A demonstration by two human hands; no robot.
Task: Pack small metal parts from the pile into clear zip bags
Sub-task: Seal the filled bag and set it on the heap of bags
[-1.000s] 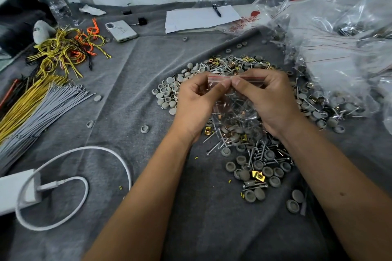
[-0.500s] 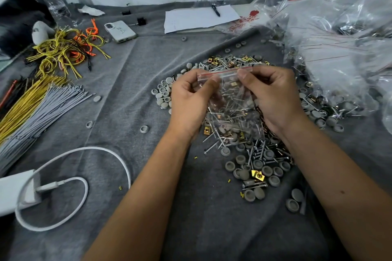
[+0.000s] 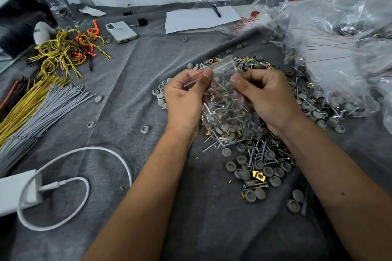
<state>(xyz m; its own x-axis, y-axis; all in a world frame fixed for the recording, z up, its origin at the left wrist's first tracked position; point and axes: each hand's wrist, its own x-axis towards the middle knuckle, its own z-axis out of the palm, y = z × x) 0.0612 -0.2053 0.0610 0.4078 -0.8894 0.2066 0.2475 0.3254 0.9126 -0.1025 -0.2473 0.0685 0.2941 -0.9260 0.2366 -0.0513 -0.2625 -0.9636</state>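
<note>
While we look down over both forearms, our left hand (image 3: pixel 184 99) pinches the red-striped zip edge of a clear zip bag (image 3: pixel 228 108) between thumb and curled fingers, so that grip is clamped on the bag's top left corner. Our right hand (image 3: pixel 267 99) has its fingers curled in against the bag's right side, thumb tip touching the plastic just below the mouth; it holds the film there, though how firmly we cannot tell. The bag hangs between the two hands above the pile of small metal parts (image 3: pixel 256 154), its long axis running from the mouth, which lies away from us and tilted up toward the right, down to the bulging bottom nearest us. The red zip line slants, low at the left thumb and higher at the far right corner. Inside we see screws lying at all angles, some grey caps and a few brass-coloured clips, settled mostly in the lower half. Under it the pile spreads over the grey cloth (image 3: pixel 131 95) covering the bench: grey caps, screws and gold square clips, reaching from near our wrists back past the hands. To the right rises a heap of clear bags (image 3: pixel 339 53). On the left lie bundles of yellow and grey ties (image 3: pixel 36 108), tangled yellow and orange wires (image 3: pixel 67 51), a white phone (image 3: pixel 121 31), and a white charger with its cable (image 3: pixel 70 188) looped near us. A sheet of paper (image 3: pixel 199 18) with a pen lies at the far edge
</note>
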